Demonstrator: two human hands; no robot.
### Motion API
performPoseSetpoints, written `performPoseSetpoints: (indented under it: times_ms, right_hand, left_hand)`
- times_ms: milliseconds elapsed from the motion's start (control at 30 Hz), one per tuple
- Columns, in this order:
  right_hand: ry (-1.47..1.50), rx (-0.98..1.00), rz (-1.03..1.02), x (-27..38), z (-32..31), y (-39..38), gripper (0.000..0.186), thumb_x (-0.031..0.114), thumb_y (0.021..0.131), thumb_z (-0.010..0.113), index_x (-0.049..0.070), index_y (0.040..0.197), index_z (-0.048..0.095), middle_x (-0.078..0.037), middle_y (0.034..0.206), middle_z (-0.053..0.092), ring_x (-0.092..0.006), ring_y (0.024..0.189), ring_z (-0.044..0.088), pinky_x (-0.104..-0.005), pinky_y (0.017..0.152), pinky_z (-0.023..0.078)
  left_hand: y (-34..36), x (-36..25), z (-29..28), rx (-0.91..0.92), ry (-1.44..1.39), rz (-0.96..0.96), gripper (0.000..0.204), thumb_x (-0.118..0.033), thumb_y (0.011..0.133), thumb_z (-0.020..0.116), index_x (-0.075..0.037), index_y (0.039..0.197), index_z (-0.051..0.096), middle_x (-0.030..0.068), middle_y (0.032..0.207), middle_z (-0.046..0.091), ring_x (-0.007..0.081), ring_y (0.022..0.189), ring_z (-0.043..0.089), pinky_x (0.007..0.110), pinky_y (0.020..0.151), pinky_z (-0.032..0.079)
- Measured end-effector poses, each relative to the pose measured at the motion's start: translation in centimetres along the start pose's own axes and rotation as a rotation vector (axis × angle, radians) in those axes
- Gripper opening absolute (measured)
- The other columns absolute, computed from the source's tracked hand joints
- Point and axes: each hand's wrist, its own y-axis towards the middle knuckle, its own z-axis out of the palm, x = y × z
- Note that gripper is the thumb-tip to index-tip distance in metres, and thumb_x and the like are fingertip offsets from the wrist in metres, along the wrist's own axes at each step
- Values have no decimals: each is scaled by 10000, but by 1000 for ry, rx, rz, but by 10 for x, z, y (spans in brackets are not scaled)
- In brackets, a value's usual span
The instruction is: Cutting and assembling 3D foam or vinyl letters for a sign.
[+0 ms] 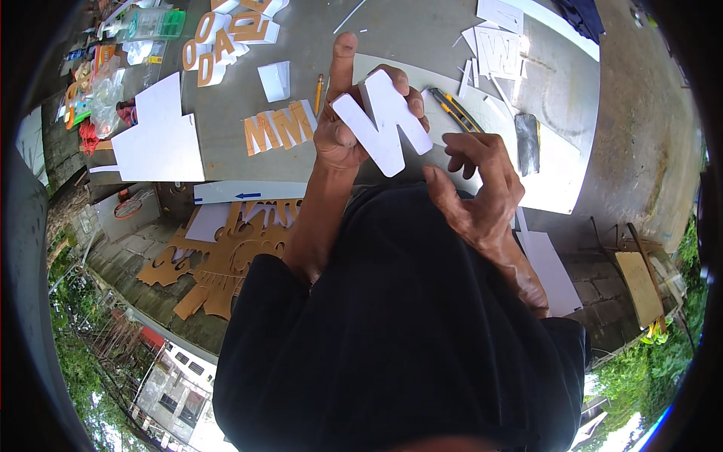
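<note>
A thick white block letter (388,132) is held up over the near side of the work table. My left hand (340,139) is closed around it, with the index finger pointing up and other fingers behind the letter. To its right hovers my right hand (486,188), fingers loosely bent and apart, holding nothing. Just beyond that hand lies a yellow and black utility knife (456,111) on a white sheet. Brown-faced block letters (279,126) lie left of my left hand, with a pencil (319,92) beside them.
More brown-faced letters (226,38) are heaped at the far left. White cut pieces (497,53) lie at the far right, and a dark block (528,143) is nearer. White board (162,143) and bagged supplies (105,90) occupy the left side. Cardboard offcuts (218,260) sit below the table edge.
</note>
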Motion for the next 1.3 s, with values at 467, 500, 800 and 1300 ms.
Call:
performPoseSetpoints:
  times_ms: [467,500,800,1300]
  right_hand:
    - [-16,10,-53,-5,8,-1,332,74,758,867,-4,998,652,-105,797,664,-178,606,659,-298,504,525]
    - [-16,11,-52,-4,8,-1,332,74,758,867,-4,998,652,-105,797,664,-178,606,659,-298,504,525]
    - [25,16,76,-3,13,-5,282,43,765,850,-5,968,661,-91,768,656,-140,595,645,-280,502,514]
    - [87,32,129,-8,16,-10,319,83,778,857,20,1018,656,-78,837,661,-126,650,648,-273,553,548]
  left_hand:
    - [-10,11,-3,-139,-77,-86,1003,-331,761,873,-107,1549,293,108,1241,572,293,1214,565,562,1023,516]
    - [-10,12,-3,-138,-90,-91,976,-325,763,869,-115,1536,311,108,1240,570,291,1216,559,563,1026,511]
    - [-15,18,-7,-146,-138,-90,915,-296,766,864,-146,1515,360,90,1243,565,273,1211,545,548,1010,506]
    - [-21,27,-9,-200,-363,7,922,-240,765,851,-106,1507,320,137,1266,536,328,1258,505,593,1053,513]
